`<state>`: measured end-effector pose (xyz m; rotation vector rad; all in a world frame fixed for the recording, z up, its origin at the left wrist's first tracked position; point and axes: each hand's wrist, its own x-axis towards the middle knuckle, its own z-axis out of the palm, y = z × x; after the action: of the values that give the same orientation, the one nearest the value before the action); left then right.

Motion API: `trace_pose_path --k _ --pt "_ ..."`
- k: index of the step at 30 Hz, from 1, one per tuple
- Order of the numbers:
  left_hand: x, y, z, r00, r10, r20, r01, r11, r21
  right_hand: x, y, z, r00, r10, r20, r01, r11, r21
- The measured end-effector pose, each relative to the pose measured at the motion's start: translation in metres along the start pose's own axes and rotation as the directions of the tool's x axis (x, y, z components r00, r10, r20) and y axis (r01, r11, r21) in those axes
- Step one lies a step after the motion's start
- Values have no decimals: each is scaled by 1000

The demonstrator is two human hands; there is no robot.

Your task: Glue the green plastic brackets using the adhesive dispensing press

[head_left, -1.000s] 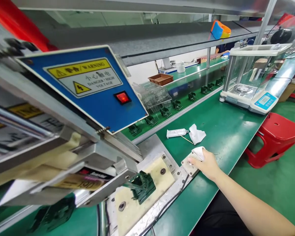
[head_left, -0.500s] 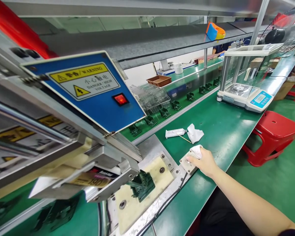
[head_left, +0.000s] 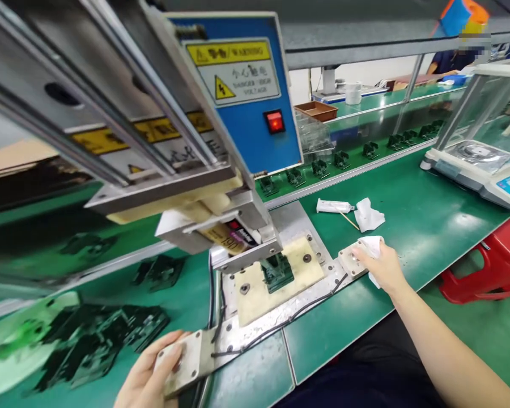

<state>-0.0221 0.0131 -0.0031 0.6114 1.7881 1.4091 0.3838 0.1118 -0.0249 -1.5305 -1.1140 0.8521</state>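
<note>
My right hand [head_left: 381, 265] rests on a small metal button box [head_left: 351, 262] at the right end of the press base, with a white cloth [head_left: 372, 245] tucked under the fingers. My left hand [head_left: 147, 379] lies on the matching button box [head_left: 186, 360] at the left end, thumb on its top. Between them a dark green plastic part [head_left: 277, 271] sits on the cream fixture plate [head_left: 255, 288], directly under the lowered press head [head_left: 221, 233] of the blue-panelled machine [head_left: 246, 90].
Several dark green parts [head_left: 97, 340] lie at the left and ride the conveyor [head_left: 357, 153] behind. A white tube [head_left: 334, 206], a stick and crumpled tissue [head_left: 368, 215] lie on the green bench. A glass-cased scale [head_left: 480, 141] stands right; a red stool [head_left: 488, 260] below.
The view swung left and down, bringing my left hand and its button box into sight. The press head now sits lower over the green part. My right hand stays on its box.
</note>
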Motion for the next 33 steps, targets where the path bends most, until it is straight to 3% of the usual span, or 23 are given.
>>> trace_pose_path --k 5,12,21,33 --pt "-6 0 5 1000 13 -6 -13 997 -73 2 8 -6 998 30 -55 -36 994 -108" --pt "-18 3 17 999 47 -20 -49 991 -124 6 18 -15 988 -36 -149 -1 971 -238" --pt "-21 2 17 999 38 -2 -38 990 -133 7 18 -17 980 18 -199 -57 980 -189" --pt "-25 11 20 999 21 -27 -24 991 -134 7 15 -16 984 -63 -168 37 988 -153"
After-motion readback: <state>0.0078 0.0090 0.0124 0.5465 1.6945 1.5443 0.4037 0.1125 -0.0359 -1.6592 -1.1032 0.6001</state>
